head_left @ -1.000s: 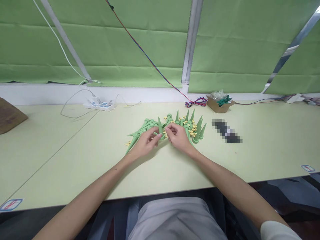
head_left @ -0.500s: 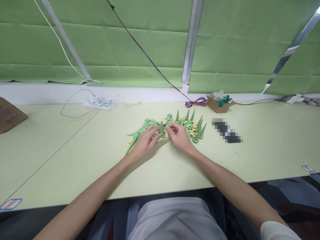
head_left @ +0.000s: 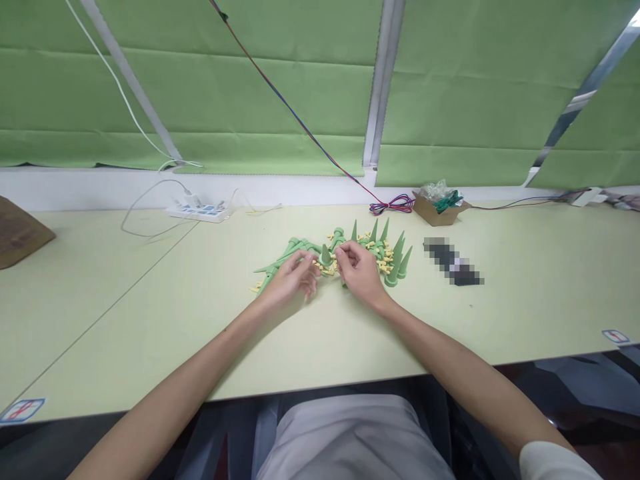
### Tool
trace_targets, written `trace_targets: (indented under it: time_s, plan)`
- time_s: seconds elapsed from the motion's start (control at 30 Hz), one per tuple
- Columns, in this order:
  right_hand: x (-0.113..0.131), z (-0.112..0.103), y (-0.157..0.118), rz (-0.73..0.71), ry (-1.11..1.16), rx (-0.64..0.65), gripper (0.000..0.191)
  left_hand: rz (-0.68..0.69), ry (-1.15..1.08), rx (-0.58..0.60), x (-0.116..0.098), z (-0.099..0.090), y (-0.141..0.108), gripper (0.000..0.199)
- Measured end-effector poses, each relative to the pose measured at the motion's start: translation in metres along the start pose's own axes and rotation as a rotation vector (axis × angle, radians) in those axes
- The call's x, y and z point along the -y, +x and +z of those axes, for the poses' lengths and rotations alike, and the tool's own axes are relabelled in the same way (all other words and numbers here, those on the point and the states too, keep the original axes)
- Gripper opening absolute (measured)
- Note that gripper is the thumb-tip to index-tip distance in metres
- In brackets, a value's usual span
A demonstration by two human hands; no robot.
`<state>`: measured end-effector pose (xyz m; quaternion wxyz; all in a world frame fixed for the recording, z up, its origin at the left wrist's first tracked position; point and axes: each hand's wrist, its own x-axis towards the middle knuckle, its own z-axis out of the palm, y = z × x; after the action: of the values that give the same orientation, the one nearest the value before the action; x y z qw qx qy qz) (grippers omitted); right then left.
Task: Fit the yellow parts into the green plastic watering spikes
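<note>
A green cone-shaped spike [head_left: 326, 255] stands point up between my two hands. My left hand [head_left: 290, 279] has its thumb and index finger closed at the spike's left side, with the other fingers curled below. Just right of the spike, my right hand [head_left: 361, 272] is pinched at the thumb and fingertips; what it grips is too small to make out. Small yellow pieces [head_left: 327, 269] lie under and between the hands. More green spikes lie in a pile [head_left: 295, 245] behind my left hand, and several stand upright [head_left: 395, 263] right of my right hand among yellow pieces.
A small brown box [head_left: 437, 212] with clear plastic and green material stands at the back, beside coiled red and blue wire [head_left: 393, 205]. A white power strip [head_left: 197, 212] lies back left. A blurred dark object [head_left: 454, 261] is at the right, a brown item [head_left: 20, 233] far left.
My left hand has shifted slightly left, its lower fingers curling down and uncovering yellow pieces. The spike has tilted a little and sits slightly farther right. My right hand is nearly still.
</note>
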<state>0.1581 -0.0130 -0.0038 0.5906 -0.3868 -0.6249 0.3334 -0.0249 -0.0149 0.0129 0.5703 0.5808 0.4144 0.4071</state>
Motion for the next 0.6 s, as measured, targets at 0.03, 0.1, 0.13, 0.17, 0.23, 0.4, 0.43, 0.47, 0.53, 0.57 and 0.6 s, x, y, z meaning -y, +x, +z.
trace_targets:
  time_s: [0.03,0.1,0.13,0.17,0.23,0.4,0.43,0.47,0.53,0.57,0.6]
  plan:
    - [-0.0003,0.0000,-0.0003,-0.008,-0.018,0.005,0.031,-0.040,-0.018,0.030,-0.0004,0.0000,0.0001,0.051]
    - [-0.0005,-0.0002,-0.0009,-0.024,-0.057,0.015,0.030,-0.104,-0.020,0.100,-0.0003,0.0001,0.0002,0.059]
    - [-0.0004,-0.0002,-0.0011,-0.032,-0.073,0.023,0.029,-0.126,-0.012,0.130,0.0001,0.0002,0.0003,0.062]
    - [-0.0003,-0.0003,-0.0014,-0.038,-0.085,0.032,0.028,-0.139,-0.007,0.152,0.0006,0.0003,0.0003,0.065]
    - [0.0002,-0.0004,-0.0018,-0.048,-0.097,0.047,0.027,-0.147,-0.011,0.172,0.0016,0.0008,0.0003,0.067]
    - [0.0018,-0.0004,-0.0026,-0.061,-0.113,0.070,0.027,-0.142,-0.047,0.169,0.0033,0.0012,0.0000,0.065]
    - [0.0021,-0.0004,-0.0027,-0.064,-0.118,0.074,0.027,-0.143,-0.055,0.170,0.0037,0.0010,0.0001,0.065]
    - [0.0023,-0.0004,-0.0028,-0.067,-0.124,0.078,0.027,-0.144,-0.063,0.170,0.0043,0.0006,0.0003,0.064]
    - [0.0024,-0.0003,-0.0028,-0.074,-0.135,0.083,0.027,-0.148,-0.068,0.173,0.0055,-0.0002,0.0008,0.062]
    - [0.0022,-0.0003,-0.0028,-0.076,-0.138,0.085,0.027,-0.149,-0.066,0.175,0.0060,-0.0006,0.0011,0.061]
    - [0.0020,-0.0003,-0.0028,-0.077,-0.141,0.087,0.027,-0.149,-0.062,0.177,0.0062,-0.0010,0.0013,0.060]
